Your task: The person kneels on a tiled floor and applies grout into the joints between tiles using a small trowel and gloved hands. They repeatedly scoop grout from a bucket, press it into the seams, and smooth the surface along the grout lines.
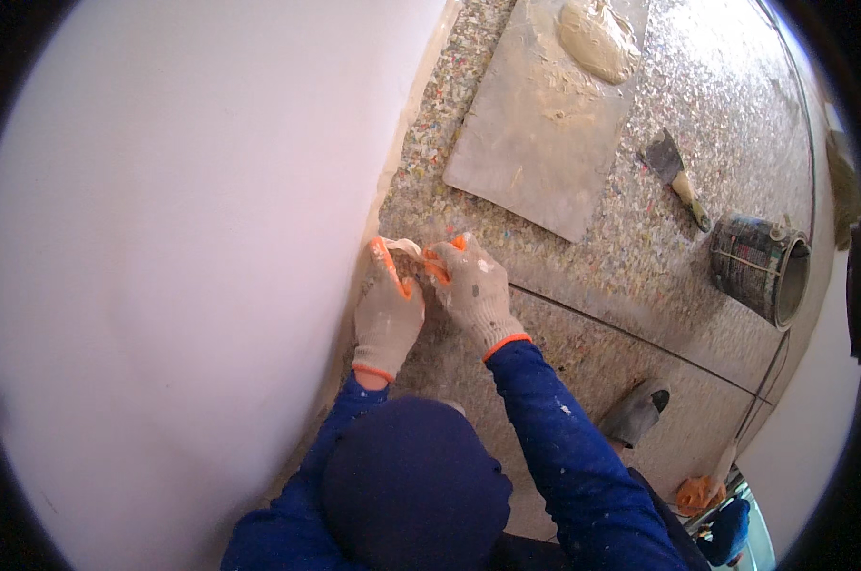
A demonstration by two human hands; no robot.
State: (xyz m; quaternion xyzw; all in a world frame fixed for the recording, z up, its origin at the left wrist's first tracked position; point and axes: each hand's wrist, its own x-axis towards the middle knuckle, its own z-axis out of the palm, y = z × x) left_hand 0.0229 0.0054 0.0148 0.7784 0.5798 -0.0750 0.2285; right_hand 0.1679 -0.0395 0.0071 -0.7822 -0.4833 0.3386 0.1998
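At the foot of the white wall, both my hands work close together in off-white knit gloves with orange palms. A pale, twisted strip, perhaps masking tape, stretches between their fingertips. My left hand is closed on its wall-side end, the orange thumb and fingers lying against the wall's bottom edge. Pinched shut, my right hand grips the other end, a short way to the right. A cream-coloured edging runs along the wall's base ahead of my hands. The strip's ends are hidden in the gloves.
A grey flat board with a mound of beige putty lies ahead on the speckled floor covering. Right of it are a putty knife and a dark rolled bundle. An orange object sits lower right, near my shoe.
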